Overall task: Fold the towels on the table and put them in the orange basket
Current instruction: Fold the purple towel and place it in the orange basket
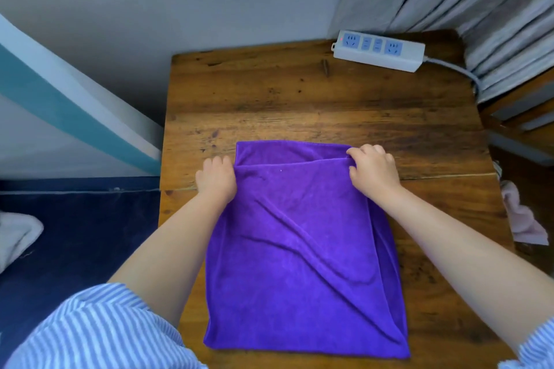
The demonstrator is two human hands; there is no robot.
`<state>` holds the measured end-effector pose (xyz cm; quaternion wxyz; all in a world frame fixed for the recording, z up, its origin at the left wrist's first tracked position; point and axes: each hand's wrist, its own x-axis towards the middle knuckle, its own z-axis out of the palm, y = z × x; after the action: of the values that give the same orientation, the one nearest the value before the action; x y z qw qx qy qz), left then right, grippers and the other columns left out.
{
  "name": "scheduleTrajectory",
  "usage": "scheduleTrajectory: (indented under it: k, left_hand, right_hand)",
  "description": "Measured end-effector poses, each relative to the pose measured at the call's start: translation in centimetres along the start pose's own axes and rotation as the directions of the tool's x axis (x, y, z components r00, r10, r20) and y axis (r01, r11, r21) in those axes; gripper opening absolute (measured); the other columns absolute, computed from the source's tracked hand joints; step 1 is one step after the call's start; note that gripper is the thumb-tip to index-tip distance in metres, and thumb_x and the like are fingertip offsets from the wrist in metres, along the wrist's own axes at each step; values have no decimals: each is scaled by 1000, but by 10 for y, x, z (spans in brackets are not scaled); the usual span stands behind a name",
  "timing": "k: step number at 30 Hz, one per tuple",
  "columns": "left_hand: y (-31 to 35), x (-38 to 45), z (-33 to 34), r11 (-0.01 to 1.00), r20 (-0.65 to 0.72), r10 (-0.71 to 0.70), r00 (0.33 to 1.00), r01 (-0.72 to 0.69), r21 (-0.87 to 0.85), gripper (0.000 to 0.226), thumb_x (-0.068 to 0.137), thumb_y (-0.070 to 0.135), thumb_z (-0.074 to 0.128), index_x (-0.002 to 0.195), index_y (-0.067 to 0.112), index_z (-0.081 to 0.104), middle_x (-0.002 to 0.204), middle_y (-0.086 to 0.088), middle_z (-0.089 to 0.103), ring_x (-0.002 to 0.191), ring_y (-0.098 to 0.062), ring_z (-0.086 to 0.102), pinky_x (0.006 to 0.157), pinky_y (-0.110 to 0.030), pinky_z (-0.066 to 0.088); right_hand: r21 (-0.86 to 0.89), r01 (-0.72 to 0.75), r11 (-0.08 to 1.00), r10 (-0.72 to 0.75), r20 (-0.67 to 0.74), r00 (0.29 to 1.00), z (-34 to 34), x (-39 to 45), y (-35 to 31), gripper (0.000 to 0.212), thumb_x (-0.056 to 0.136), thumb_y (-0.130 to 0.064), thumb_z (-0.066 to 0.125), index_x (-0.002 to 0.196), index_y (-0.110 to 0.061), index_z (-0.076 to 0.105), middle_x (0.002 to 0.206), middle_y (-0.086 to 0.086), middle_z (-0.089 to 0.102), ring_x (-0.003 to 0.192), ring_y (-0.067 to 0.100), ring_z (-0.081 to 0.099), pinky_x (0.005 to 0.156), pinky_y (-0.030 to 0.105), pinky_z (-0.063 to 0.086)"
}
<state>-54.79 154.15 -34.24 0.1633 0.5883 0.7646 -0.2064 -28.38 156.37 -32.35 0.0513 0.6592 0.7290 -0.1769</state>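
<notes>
A purple towel [302,249] lies folded over on the wooden table [314,99], its upper layer ending a little short of the far edge of the lower layer. My left hand [215,178] pinches the upper layer's far left corner. My right hand [373,169] pinches its far right corner. Diagonal creases run across the top layer. No orange basket is in view.
A white power strip [379,49] with a grey cable lies at the table's far right corner. A pale pink cloth [523,219] hangs off the right edge. Grey curtains [479,9] hang at right. A white cloth [18,234] lies on a dark blue surface at left.
</notes>
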Motion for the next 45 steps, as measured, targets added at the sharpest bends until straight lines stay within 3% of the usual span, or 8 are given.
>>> scheduleTrajectory:
  k: [7, 12, 18, 25, 30, 37, 42, 45]
  left_hand:
    - [-14, 11, 11, 998, -48, 55, 997, -53, 45, 30, 92, 10, 39, 119, 11, 50, 124, -13, 51, 116, -30, 42, 91, -38, 41]
    - [-23, 4, 11, 984, 62, -8, 998, 19, -176, 25, 92, 15, 41, 112, 12, 56, 120, -17, 45, 108, -37, 49, 85, -40, 45]
    - [-33, -12, 7, 978, 112, 107, 988, -84, -192, 22, 88, 22, 48, 103, 9, 56, 113, -16, 56, 108, -34, 49, 85, -36, 42]
    - [-31, -35, -3, 900, 136, 291, 947, -223, -374, 38, 81, 12, 53, 53, 19, 29, 64, -5, 46, 70, -22, 41, 53, -31, 23]
    - [-24, -42, -19, 878, 140, 305, 942, -221, -425, 34, 84, 9, 49, 56, 15, 30, 67, -6, 43, 69, -21, 37, 56, -29, 23]
    - [-10, -35, -36, 768, 112, 248, 962, -124, -628, 36, 82, 4, 49, 54, 15, 29, 62, -6, 35, 61, -18, 32, 51, -25, 22]
    - [2, -20, -44, 762, 117, 247, 962, -118, -637, 37, 82, 6, 55, 51, 17, 39, 52, 3, 39, 51, -8, 34, 45, -16, 27]
    - [16, -12, -49, 750, 134, 296, 946, -143, -646, 31, 83, 6, 56, 55, 18, 51, 53, 5, 46, 50, -5, 39, 43, -11, 31]
  right_hand:
    - [76, 43, 996, -49, 81, 996, -2, 1, 3, 23, 89, -12, 49, 104, -5, 66, 108, 13, 63, 104, 29, 55, 87, 35, 44]
    - [217, 14, 976, -56, 186, 981, 3, -29, -7, 18, 85, -10, 54, 96, -6, 68, 103, 10, 67, 100, 26, 58, 82, 29, 40]
    - [506, -131, 852, -71, 360, 930, 16, -60, -20, 13, 84, -2, 57, 78, -13, 61, 79, 6, 59, 64, 15, 55, 55, 12, 39]
    - [47, 62, 997, -67, 118, 991, 16, -30, -24, 23, 88, -11, 48, 104, -6, 64, 131, 11, 45, 119, 28, 41, 92, 32, 39]
    - [-377, 194, 906, -57, 345, 937, -4, 10, -37, 33, 86, -20, 45, 116, -21, 59, 129, 6, 46, 124, 26, 33, 98, 37, 30]
    - [-339, 449, 827, -144, 644, 752, -41, 23, -11, 20, 85, -11, 39, 77, -26, 50, 106, 3, 59, 118, 23, 38, 98, 42, 24]
    - [-602, 423, 677, 138, 668, 731, -60, 28, 27, 38, 89, -17, 37, 124, -18, 51, 138, 6, 45, 134, 29, 23, 109, 50, 15]
    - [-612, 336, 716, 199, 640, 742, -62, 32, 40, 44, 89, -14, 35, 131, -16, 45, 145, 10, 35, 141, 34, 12, 110, 61, 3]
